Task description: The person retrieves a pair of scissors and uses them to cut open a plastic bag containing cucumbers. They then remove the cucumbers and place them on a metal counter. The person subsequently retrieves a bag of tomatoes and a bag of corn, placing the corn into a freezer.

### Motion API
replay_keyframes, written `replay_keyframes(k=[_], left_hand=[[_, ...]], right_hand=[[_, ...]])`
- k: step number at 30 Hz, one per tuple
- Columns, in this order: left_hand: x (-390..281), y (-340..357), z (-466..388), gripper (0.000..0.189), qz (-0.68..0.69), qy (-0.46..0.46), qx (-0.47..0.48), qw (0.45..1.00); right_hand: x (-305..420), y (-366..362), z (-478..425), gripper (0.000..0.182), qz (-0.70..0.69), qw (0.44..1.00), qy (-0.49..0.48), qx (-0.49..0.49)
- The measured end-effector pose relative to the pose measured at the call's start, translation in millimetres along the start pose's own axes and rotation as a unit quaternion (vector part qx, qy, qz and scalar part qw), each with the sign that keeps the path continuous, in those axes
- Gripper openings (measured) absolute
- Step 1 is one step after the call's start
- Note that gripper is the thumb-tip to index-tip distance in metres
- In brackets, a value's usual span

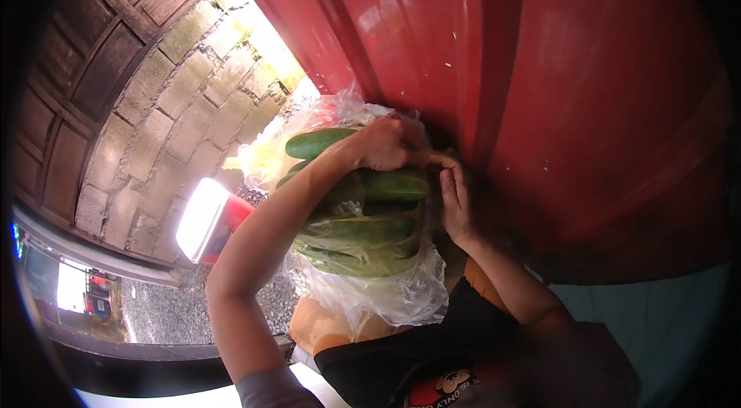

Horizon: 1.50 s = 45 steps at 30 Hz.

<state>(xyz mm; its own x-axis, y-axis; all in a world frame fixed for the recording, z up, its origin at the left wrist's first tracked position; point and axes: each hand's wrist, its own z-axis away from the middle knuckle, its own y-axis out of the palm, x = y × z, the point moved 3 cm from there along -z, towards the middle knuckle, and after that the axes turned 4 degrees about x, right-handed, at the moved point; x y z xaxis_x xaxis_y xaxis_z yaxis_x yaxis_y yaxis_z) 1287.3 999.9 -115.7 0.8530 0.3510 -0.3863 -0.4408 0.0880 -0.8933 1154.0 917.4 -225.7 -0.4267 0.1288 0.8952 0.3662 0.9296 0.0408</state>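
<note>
Several green cucumbers lie stacked in a clear plastic bag before me, between my body and the red panel. One more cucumber shows at the far left of the pile. My left hand reaches over the upper part of the pile, its fingers bent and partly in shadow, so what they touch is unclear. At the bag's right side is my right hand, its fingers bent towards my left hand. Whether it grips anything cannot be told.
A large red panel rises close on the right and beyond the bag. To the left stand a concrete block wall, wooden panelling and a red container with a white lid. Gravel covers the ground there.
</note>
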Motion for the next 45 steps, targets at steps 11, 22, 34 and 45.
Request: replay_keyframes(k=[11, 22, 34, 45], left_hand=[[16, 14, -1, 0.028, -0.046, 0.042, 0.080, 0.995], [-4, 2, 9, 0.020, 0.058, 0.020, 0.037, 0.997], [-6, -13, -1, 0.042, 0.291, -0.065, -0.116, 0.948], [-13, -33, 34, 0.022, 0.290, 0.016, -0.142, 0.946]], right_hand=[[-62, 25, 28, 0.033, 0.153, 0.983, -0.097, -0.017], [-93, 11, -1, 0.031, -0.411, 0.844, 0.341, 0.048], [-186, -7, 20, 0.022, -0.468, 0.830, 0.296, 0.071], [58, -11, -4, 0.027, 0.068, 0.995, -0.071, -0.029]])
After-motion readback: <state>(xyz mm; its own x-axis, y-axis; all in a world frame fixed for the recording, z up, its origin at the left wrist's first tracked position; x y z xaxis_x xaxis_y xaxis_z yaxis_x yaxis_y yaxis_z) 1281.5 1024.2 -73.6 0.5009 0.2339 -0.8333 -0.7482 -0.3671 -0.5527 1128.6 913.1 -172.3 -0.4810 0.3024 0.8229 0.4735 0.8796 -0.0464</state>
